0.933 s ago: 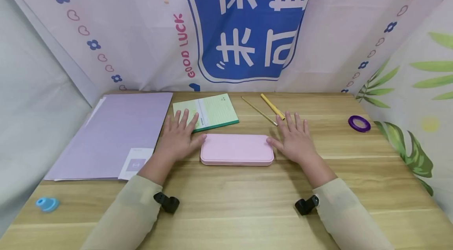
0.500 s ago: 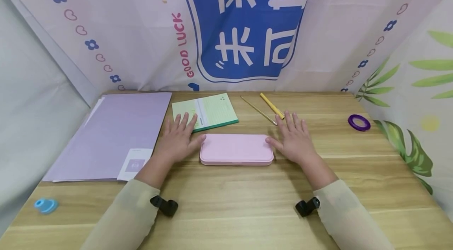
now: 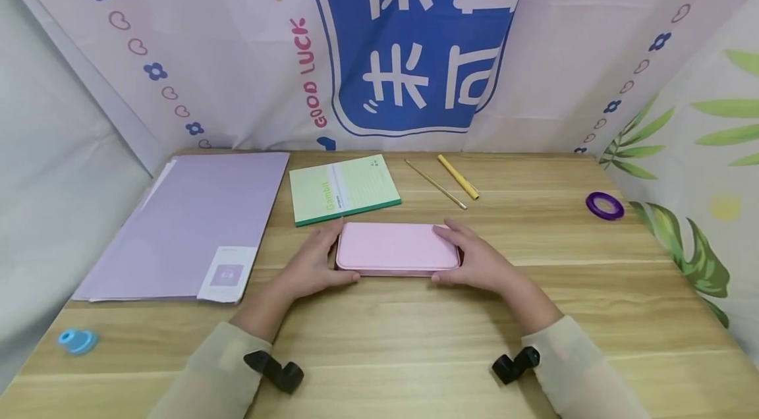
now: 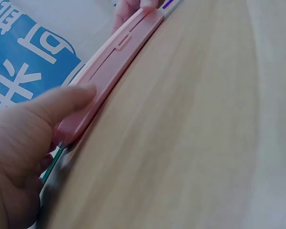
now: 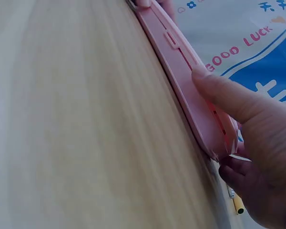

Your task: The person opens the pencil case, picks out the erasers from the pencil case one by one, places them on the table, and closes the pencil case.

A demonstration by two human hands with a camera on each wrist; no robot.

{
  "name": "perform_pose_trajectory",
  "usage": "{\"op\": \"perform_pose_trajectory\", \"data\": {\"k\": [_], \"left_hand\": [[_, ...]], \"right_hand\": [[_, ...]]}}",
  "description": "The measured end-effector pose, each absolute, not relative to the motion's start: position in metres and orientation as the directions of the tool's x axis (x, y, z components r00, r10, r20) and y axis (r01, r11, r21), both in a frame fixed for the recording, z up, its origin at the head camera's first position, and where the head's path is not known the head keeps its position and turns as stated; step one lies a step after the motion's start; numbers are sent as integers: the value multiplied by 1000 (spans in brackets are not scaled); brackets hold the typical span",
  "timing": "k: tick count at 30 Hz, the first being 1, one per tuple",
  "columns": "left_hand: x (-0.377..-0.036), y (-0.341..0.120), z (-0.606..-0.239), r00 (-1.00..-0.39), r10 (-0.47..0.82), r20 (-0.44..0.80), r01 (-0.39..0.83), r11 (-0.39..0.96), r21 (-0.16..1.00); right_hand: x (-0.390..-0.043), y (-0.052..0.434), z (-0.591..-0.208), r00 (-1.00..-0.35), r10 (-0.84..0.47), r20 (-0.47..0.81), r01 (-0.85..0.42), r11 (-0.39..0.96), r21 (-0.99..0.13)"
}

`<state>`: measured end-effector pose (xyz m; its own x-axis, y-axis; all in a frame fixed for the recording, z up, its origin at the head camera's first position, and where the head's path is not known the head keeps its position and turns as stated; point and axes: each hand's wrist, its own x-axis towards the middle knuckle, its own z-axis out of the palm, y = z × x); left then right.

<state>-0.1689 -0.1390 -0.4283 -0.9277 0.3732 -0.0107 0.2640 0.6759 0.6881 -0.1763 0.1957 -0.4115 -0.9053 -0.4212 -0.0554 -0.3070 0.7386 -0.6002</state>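
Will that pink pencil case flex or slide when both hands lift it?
The pink pencil case looks like a rigid, flat shell, so it probably won't flex. Left hand and right hand grip its ends; smooth sides may slip.

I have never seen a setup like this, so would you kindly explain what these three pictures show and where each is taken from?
No machine here: a person works with two bare hands. The wide picture comes from a head-worn camera; the two close-ups come from cameras on each wrist. The left hand and right hand grip the ends of a closed pink pencil case on a wooden table. Also there: a purple folder, green notebook, yellow pen, thin pencil, purple tape roll and a small blue object.
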Motion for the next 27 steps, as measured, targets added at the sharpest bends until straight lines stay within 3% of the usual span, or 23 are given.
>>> {"op": "perform_pose_trajectory", "data": {"k": [16, 27], "left_hand": [[-169, -137, -431, -931, 364, 3, 259, 658, 707], [-166, -145, -427, -936, 352, -21, 234, 665, 709]], "right_hand": [[-182, 201, -413, -916, -401, -23, -303, 728, -615], [-193, 213, -392, -965, -263, 0, -160, 585, -795]]}}
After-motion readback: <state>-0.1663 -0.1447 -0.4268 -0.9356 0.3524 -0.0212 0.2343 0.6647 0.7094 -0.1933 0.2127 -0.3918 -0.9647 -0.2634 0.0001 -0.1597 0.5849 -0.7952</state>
